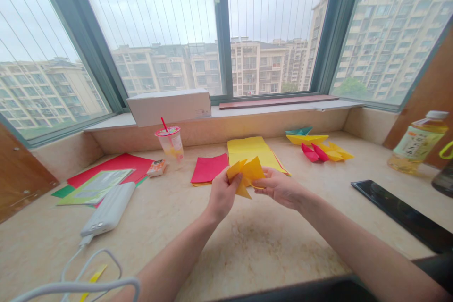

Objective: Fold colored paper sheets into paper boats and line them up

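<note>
Both of my hands hold a partly folded piece of yellow-orange paper above the stone counter. My left hand pinches its left side, fingers closed on it. From the right, my right hand grips the paper's other edge with closed fingers. Just behind the hands lie a stack of yellow sheets and a stack of pink-red sheets.
Finished folded paper shapes in yellow, red and teal sit at the back right. A plastic cup with a straw, a white power bank with cable, coloured sheets, a dark phone, a drink bottle and a white box surround the area.
</note>
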Demonstrator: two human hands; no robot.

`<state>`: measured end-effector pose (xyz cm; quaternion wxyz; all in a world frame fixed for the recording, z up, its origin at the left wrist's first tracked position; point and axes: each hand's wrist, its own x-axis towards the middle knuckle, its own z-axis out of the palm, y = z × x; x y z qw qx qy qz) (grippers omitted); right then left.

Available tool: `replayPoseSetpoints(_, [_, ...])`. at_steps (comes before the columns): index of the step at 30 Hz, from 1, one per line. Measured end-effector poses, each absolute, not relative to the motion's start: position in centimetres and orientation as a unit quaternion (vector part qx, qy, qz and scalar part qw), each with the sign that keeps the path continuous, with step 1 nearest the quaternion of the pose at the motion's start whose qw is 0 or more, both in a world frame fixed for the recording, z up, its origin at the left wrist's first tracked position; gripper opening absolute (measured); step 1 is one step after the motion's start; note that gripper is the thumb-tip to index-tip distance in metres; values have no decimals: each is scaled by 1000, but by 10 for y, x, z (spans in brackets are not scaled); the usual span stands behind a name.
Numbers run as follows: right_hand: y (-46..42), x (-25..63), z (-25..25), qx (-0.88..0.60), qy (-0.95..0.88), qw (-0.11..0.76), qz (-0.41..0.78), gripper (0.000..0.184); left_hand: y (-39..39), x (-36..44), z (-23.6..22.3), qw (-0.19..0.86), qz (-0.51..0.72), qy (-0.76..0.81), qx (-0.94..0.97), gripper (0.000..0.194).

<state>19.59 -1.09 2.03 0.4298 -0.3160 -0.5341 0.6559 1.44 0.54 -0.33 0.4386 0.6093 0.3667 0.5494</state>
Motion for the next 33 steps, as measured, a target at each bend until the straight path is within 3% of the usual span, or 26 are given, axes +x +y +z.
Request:
replayPoseSetpoints(5, [-3,195,14,-351,-530,507,582,40,6,14,1,443,560,389,582,28])
replayPoseSetpoints(10, [-6,193,9,-374,-637,558,378,59,10,10,2,442,569,404,563,32])
replayPoseSetpoints(16, [-6,195,4,-392,-731,530,178,35,13,7,4,435,579,382,574,31])
replayPoseSetpoints(21, [0,198,3,-384,-751,505,183,19,14,8,3,450,580,359,577,31])
replayPoseSetpoints(33, [2,195,0,-417,-714,500,257,12,10,12,3,467,575,361,566,29])
